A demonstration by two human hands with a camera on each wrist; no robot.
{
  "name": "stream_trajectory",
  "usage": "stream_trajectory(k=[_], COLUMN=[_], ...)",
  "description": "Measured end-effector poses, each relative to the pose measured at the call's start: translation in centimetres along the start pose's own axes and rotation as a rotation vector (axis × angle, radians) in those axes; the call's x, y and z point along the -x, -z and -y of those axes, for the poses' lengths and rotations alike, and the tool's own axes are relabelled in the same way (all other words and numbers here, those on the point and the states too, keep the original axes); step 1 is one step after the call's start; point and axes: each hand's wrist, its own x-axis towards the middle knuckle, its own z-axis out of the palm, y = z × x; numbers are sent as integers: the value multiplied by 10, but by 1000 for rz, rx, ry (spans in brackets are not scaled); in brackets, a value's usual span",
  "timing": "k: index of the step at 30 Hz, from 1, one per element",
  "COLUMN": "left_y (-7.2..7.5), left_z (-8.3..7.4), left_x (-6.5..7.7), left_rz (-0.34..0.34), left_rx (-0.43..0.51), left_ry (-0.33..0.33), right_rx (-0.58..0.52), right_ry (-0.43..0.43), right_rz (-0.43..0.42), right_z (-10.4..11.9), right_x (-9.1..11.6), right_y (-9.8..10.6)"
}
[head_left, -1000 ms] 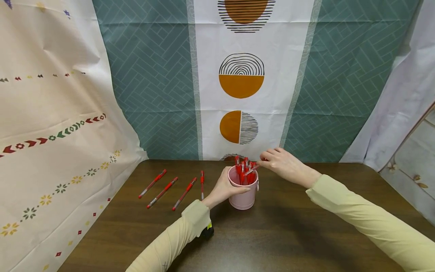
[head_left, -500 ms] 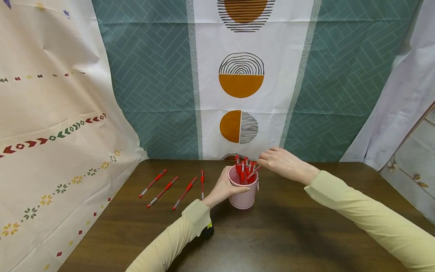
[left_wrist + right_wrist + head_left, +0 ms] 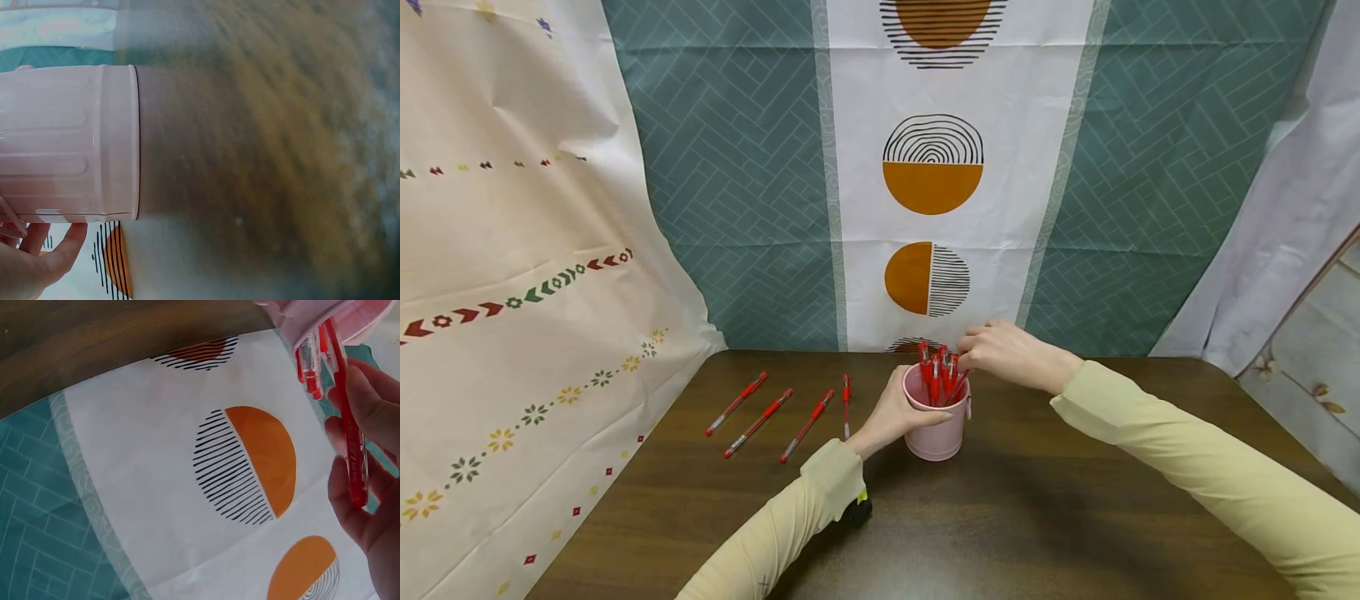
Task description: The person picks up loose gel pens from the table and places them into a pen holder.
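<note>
A pink metal bucket (image 3: 934, 442) stands upright on the table with several red pens (image 3: 934, 375) in it. My left hand (image 3: 897, 414) grips the bucket's left side, thumb across the front below the rim. Above the rim at the right, my right hand (image 3: 1011, 354) pinches a red pen (image 3: 351, 434) near its capped end. The right wrist view shows that pen slanting, its other end inside the bucket mouth. Fingers of the left hand (image 3: 37, 269) also show against the bucket's wall (image 3: 56, 137) in the left wrist view.
Several red pens (image 3: 807, 427) lie spaced out on the brown wooden table (image 3: 970, 533), left of the bucket. A small black object (image 3: 857, 510) sits under the left wrist. Patterned cloth (image 3: 745, 183) hangs behind the table, and pale cloth (image 3: 527, 292) at the left.
My right hand has moved left and slightly closer over the bucket, tilting the pen steeper and bringing it further in. The left hand and the bucket stay where they were.
</note>
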Motion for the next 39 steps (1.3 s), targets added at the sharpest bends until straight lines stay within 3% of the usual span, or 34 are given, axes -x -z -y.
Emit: stream_trajectory(k=[5, 11, 15, 23, 29, 34, 39], left_y=[3, 4, 4, -3, -3, -3, -4], left_z=[-23, -28, -24, 12, 13, 14, 15], left_x=[8, 10, 8, -4, -5, -5, -5], left_rz=[8, 13, 15, -4, -21, -34, -42], left_rx=[9, 1, 4, -7, -30, -39, -46], left_ry=[-4, 2, 6, 19, 10, 14, -1], right_rx=[-216, -356, -417, -481, -468, -517, -528], right_ry=[-53, -135, -191, -276, -352, -437, -397], right_rz=[0, 8, 3, -21, -31, 11, -6], right_z=[0, 0, -1, -2, 1, 6, 6], right_x=[-5, -10, -11, -11, -12, -13, -14], right_y=[-1, -2, -4, -12, -17, -19, -24])
